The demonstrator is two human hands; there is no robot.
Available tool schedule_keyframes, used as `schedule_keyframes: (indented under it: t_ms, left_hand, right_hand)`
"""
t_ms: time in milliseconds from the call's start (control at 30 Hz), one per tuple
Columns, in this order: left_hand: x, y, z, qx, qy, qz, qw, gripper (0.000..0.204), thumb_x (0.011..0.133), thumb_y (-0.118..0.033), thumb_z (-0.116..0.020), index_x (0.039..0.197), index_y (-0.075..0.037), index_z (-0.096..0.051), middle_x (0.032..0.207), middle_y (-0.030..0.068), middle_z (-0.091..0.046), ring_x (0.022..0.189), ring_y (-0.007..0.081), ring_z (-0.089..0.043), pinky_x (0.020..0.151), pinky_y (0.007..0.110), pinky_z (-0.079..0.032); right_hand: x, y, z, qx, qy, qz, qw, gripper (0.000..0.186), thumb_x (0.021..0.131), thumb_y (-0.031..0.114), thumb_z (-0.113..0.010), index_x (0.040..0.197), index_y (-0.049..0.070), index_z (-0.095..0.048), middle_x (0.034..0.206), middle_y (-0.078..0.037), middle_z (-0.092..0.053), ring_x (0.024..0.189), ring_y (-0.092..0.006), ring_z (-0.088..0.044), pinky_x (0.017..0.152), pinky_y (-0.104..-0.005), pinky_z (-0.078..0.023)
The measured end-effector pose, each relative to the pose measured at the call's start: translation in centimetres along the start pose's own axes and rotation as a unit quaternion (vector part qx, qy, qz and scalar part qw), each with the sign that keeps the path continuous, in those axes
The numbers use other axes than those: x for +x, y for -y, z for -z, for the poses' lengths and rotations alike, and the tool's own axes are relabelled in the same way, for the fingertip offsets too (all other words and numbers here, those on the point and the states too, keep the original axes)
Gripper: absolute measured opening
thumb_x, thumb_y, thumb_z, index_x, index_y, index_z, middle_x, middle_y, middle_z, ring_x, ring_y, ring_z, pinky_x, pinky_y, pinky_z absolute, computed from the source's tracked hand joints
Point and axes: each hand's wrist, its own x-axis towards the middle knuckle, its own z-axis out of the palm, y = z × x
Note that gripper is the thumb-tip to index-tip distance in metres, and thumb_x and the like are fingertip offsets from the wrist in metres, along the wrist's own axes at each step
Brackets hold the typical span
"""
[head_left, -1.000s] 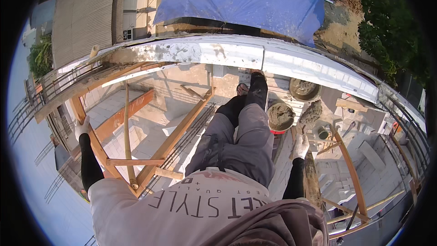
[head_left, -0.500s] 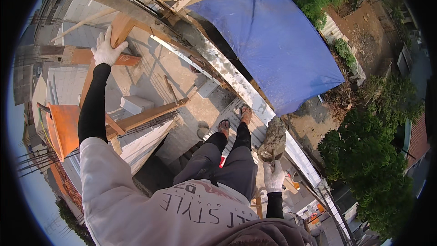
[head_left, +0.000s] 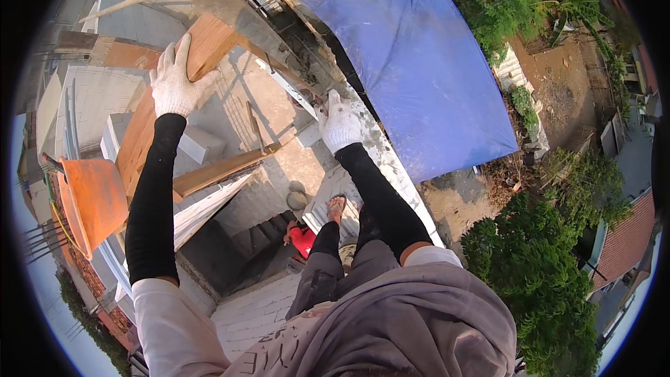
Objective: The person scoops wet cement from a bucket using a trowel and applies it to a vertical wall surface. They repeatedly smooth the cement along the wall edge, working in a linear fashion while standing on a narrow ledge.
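My left hand point(head_left: 176, 82), in a white knit glove, lies with fingers spread against a slanted wooden plank point(head_left: 211, 40). My right hand point(head_left: 340, 123), gloved the same way, is bent over the top of a pale wall point(head_left: 391, 167), beside rough grey mortar point(head_left: 319, 73). Its fingers look curled around the trowel it carried a moment ago, though hand and wall hide nearly all of that tool. Both forearms wear black sleeves. My one visible foot point(head_left: 336, 208) stands on a ridged pale surface below.
An orange bucket point(head_left: 94, 202) hangs at the left. Beyond the wall stretches a blue tarp point(head_left: 426, 70). Below, a person in red point(head_left: 302, 241) is near dark stairs point(head_left: 262, 237). A wooden beam point(head_left: 223, 169) crosses over the lower floor, and trees point(head_left: 534, 272) stand at the right.
My right hand has swung from low beside my hip, where it held a mortar-laden trowel, up and forward to the wall top. My left hand stays on the plank. The person in red has come into view.
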Motion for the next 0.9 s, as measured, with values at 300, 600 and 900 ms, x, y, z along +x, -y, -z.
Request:
schedule_keyframes:
  t_ms: [300,600,900]
  left_hand:
    - [0.2,-0.5,0.6,-0.008,0.005,-0.004,1.000,0.105,0.078,-0.061,-0.084,0.166,-0.025,-0.039,0.162,0.0209,-0.047,0.151,0.0401,-0.043,0.123,0.064,-0.031]
    - [0.8,-0.2,0.6,-0.008,-0.001,-0.025,1.000,0.106,0.077,-0.057,-0.087,0.166,-0.022,-0.040,0.158,0.0214,-0.050,0.149,0.0416,-0.044,0.124,0.060,-0.030]
    - [-0.7,0.1,1.1,0.003,0.022,0.007,1.000,0.105,0.077,-0.058,-0.087,0.164,-0.019,-0.044,0.156,0.0232,-0.051,0.148,0.0404,-0.046,0.123,0.062,-0.031]
  right_hand:
    - [-3.0,-3.2,5.6,-0.030,0.081,0.012,0.996,0.075,0.098,0.043,-0.066,0.155,0.000,-0.041,0.102,-0.026,-0.074,0.089,-0.0417,-0.076,0.074,-0.0521,-0.060]
    - [8.7,0.5,2.6,-0.088,0.124,0.025,0.988,0.058,0.098,0.033,-0.068,0.145,0.003,-0.052,0.111,-0.025,-0.073,0.101,-0.0423,-0.073,0.083,-0.0515,-0.059]
    - [5.3,0.9,1.1,0.026,0.118,-0.024,0.992,0.059,0.097,0.038,-0.071,0.136,-0.001,-0.050,0.104,-0.031,-0.074,0.099,-0.0461,-0.073,0.085,-0.0544,-0.058]
